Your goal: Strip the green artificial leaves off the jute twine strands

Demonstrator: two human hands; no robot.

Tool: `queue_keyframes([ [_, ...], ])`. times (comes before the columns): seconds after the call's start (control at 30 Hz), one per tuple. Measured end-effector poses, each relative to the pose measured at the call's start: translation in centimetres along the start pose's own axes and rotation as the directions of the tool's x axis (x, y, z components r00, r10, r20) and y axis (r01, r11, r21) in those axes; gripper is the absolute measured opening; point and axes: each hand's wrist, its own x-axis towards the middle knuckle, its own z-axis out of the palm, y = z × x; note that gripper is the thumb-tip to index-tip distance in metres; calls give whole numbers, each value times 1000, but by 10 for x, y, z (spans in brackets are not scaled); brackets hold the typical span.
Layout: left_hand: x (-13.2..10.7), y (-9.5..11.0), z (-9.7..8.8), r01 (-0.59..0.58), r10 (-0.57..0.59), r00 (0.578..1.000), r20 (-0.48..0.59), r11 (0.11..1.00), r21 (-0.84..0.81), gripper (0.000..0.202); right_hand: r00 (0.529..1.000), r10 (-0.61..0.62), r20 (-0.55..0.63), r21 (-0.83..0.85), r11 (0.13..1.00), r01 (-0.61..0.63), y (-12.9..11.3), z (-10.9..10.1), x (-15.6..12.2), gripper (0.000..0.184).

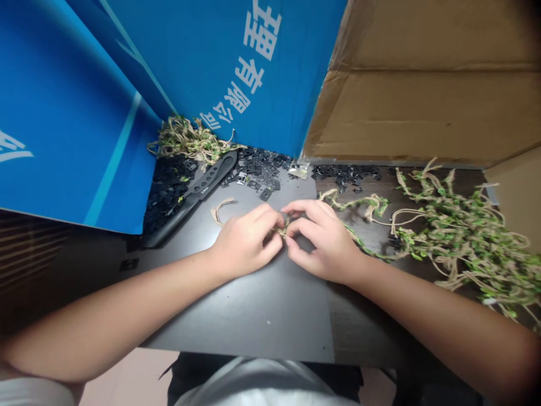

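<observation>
My left hand (249, 239) is closed in a pinch on a length of leafy twine (217, 214), tan cord with small green leaves. One frayed end of it curls out behind the left knuckles. My right hand (322, 239) meets the left, with its thumb and fingers pinched on the same cord; the exact grip is partly hidden by the fingers. Leafy strands (359, 239) run from beyond the right hand toward a big tangled heap of the same twine (460, 225) on the right.
Behind the left hand lies a black knife-shaped tool (192, 197). Many small black plastic pieces (257, 166) are scattered at the back, beside a smaller twine pile (190, 138). Blue panels (177, 62) and a cardboard wall (422, 113) enclose the grey table (253, 316).
</observation>
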Motion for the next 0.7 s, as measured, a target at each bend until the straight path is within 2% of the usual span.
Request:
queue_keyframes([
  [0.13, 0, -1, 0, -17, 16, 1000, 5, 1000, 7, 15, 1000, 4, 0, -7, 1000, -4, 1, -1, 0, 10],
  [0.37, -1, -6, 2, -43, 42, 999, -34, 999, -18, 12, 1000, 21, -10, -105, 994, -22, 3, -1, -2, 10],
  [0.53, -1, -5, 2, 7, -9, 999, -52, 999, -38, 9, 1000, -2, -7, -156, 988, 1, 4, -1, -3, 17],
  [0.7, -1, -3, 2, 17, -21, 997, -71, 999, -50, 7, 999, -14, -42, -181, 983, 6, 3, -1, -3, 14],
])
